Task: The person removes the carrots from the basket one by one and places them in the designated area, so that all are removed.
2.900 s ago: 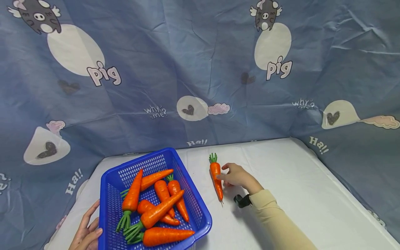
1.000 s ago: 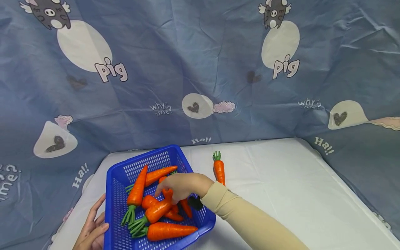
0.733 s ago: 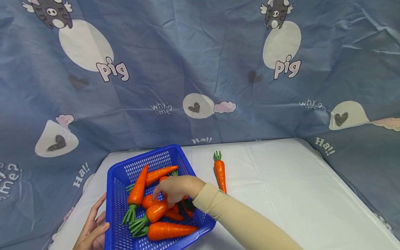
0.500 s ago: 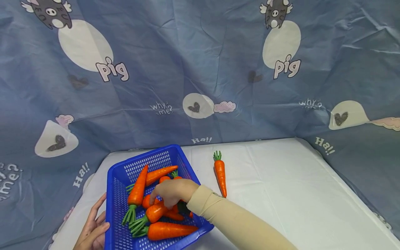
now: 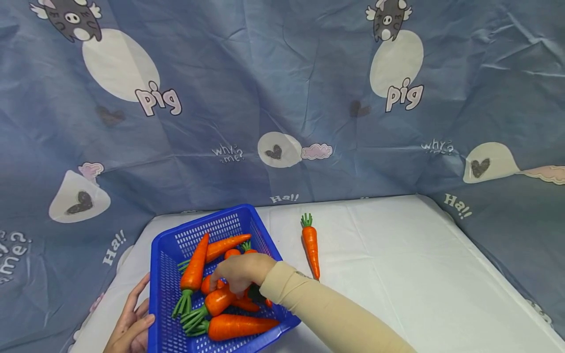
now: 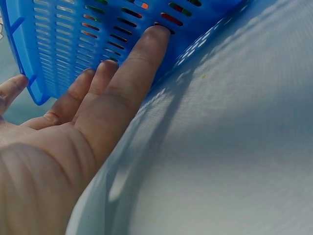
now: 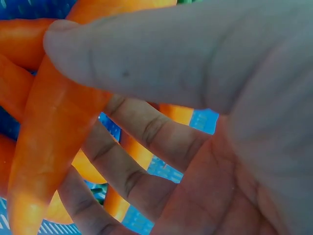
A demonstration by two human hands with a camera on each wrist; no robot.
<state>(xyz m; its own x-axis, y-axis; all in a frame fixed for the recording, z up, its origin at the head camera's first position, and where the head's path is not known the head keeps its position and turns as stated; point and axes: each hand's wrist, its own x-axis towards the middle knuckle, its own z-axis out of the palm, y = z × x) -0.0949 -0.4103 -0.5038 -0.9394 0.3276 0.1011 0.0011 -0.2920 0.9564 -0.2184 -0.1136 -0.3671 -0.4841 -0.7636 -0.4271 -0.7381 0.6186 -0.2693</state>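
Note:
A blue perforated basket [image 5: 155, 274] holds several orange carrots with green stem tops. My right hand [image 5: 243, 272] reaches into it and grips one carrot [image 5: 217, 301] lying across others. The right wrist view has the thumb over that carrot [image 7: 54, 122] and the fingers behind it. My left hand [image 5: 130, 321] touches the basket's left side. In the left wrist view, its fairly straight fingers [image 6: 132, 73] rest against the slotted wall [image 6: 63, 44]. Another carrot [image 5: 311, 247] lies alone on the white table, right of the basket.
Inside the basket, one carrot [image 5: 192, 272] leans along the left and another [image 5: 243, 326] lies near the front. The white-covered table [image 5: 397, 260] stretches to the right. Behind it hangs a blue printed cloth [image 5: 282, 98].
My right hand has moved left from beside the lone carrot into the basket, then a little lower around a carrot there. My left hand has stayed at the basket's side.

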